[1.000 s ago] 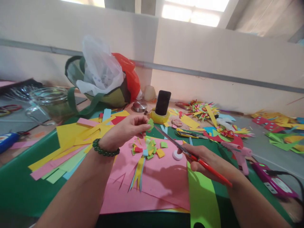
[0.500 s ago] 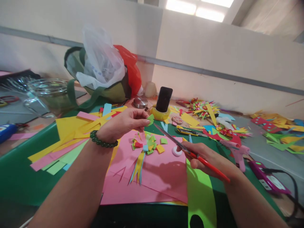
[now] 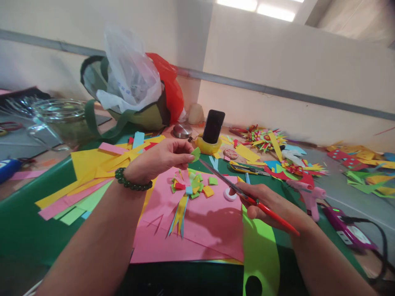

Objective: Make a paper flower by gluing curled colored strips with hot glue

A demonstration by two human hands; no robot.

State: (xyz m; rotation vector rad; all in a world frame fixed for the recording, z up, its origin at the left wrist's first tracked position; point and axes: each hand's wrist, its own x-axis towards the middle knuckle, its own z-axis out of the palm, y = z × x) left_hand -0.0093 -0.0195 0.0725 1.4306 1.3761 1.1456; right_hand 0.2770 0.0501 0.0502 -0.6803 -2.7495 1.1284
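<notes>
Between thumb and fingers, my left hand [image 3: 174, 155] pinches a small piece of green paper [image 3: 195, 154]. My right hand [image 3: 268, 201] is closed round red-handled scissors [image 3: 256, 201], whose blades point up and left, their tip just right of the green piece and apart from it. Below both hands lies a pink paper sheet [image 3: 197, 222]. On it rests a paper decoration [image 3: 189, 187] of green, red and yellow pieces, with a tail of yellow and blue strips. A loose green square, a yellow square and a white roll of tape [image 3: 230, 194] lie to its right.
Coloured paper strips [image 3: 92, 176] spread at the left. A phone [image 3: 214, 126] leans in a yellow holder at the back. A yellow cutter [image 3: 247, 169], a pink glue gun [image 3: 308, 195] and a purple power strip [image 3: 348, 228] lie right. A bag [image 3: 145, 119] stands back left.
The view has shifted very slightly. Both hands keep their holds on the green paper and the scissors, in nearly the same place.
</notes>
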